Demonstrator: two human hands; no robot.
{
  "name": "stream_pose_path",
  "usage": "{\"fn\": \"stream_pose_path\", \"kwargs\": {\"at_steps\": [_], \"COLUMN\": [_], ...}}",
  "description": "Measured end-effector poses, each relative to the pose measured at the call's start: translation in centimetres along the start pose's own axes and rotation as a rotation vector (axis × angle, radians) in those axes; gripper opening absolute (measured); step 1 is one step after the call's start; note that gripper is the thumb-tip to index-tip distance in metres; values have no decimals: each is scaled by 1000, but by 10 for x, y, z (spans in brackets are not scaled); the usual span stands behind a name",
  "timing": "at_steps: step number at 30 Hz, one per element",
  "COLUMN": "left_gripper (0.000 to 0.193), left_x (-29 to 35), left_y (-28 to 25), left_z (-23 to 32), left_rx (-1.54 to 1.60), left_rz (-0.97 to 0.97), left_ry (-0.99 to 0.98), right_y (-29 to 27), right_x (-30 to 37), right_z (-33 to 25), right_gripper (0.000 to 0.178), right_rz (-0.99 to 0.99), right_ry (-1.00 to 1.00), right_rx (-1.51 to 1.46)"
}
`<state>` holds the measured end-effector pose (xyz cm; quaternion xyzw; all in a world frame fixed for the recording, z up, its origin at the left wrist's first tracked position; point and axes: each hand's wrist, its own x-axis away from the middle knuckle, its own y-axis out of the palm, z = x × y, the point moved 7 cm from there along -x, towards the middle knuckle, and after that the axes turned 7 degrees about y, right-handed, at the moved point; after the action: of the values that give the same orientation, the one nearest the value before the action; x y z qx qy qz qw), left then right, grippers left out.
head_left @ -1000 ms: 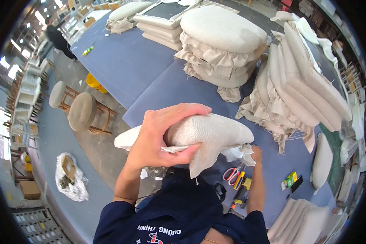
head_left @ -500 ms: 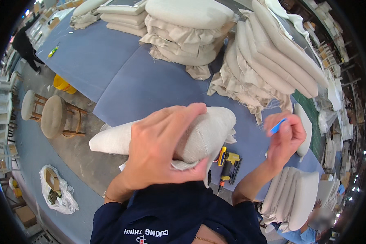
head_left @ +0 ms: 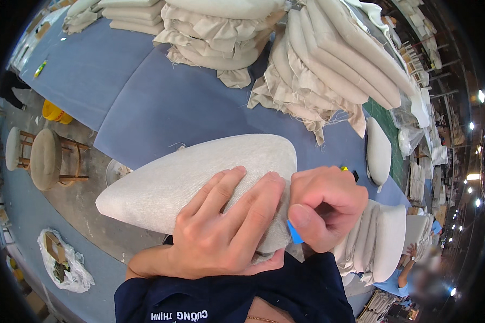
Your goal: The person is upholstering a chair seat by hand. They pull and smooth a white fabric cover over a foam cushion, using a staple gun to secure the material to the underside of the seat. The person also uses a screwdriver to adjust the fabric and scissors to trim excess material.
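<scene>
A beige fabric-covered cushion (head_left: 199, 172) is held in front of my chest, its narrow end to the left and its broad end to the right. My left hand (head_left: 221, 226) grips its near side, fingers spread over the cloth and thumb at the lower edge. At the right end, my right hand (head_left: 328, 207) is closed in a pinch, up against the cloth edge. A small flat blue piece (head_left: 294, 232) sticks out from under its thumb; the rest is hidden in the hand, so its kind does not show.
Stacks of similar cushions (head_left: 221, 43) with loose cloth stand on the blue-grey table (head_left: 129, 102). One cushion (head_left: 379, 151) lies on the right. More cushions (head_left: 377, 237) stand near my right arm. Stools (head_left: 46, 159), a yellow bucket (head_left: 55, 112) and a plastic bag (head_left: 64, 264) are on the left.
My right hand has come leftward from beside the cushion to its right end, bringing the blue piece. The cushion is turned to show more of its smooth face, and my left hand lies flatter over it.
</scene>
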<state>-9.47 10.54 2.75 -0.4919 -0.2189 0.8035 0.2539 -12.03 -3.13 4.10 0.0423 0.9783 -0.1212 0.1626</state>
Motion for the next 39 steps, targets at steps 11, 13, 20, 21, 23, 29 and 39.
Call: {"fn": "stream_pose_path", "kwargs": {"at_steps": [11,13,20,21,23,29,39], "left_gripper": [63,64,68,68,68,66,69], "left_x": [1,-1,1,2,1,0,3], "left_y": [4,4,4,4,3,1,7], "left_z": [1,0,-6,-6,-7,-7,-9], "left_rx": [64,80,49,39,76,72,104], "left_rz": [-28,-39,-36,-24,-28,-17,-57], "left_ry": [-6,-10,-38,-38,-35,-48,68], "right_y": [-3,-5,-1,-1,-2,1,4], "right_x": [15,17,20,21,24,31,24], "right_z": [-1,-1,7,8,6,8,5], "right_gripper": [20,20,19,19,19,21,25], "right_rz": [91,110,195,202,234,312,231], "right_ry": [44,58,27,20,5,-34,83], "right_rx": [76,52,-53,-46,-21,29,149]}}
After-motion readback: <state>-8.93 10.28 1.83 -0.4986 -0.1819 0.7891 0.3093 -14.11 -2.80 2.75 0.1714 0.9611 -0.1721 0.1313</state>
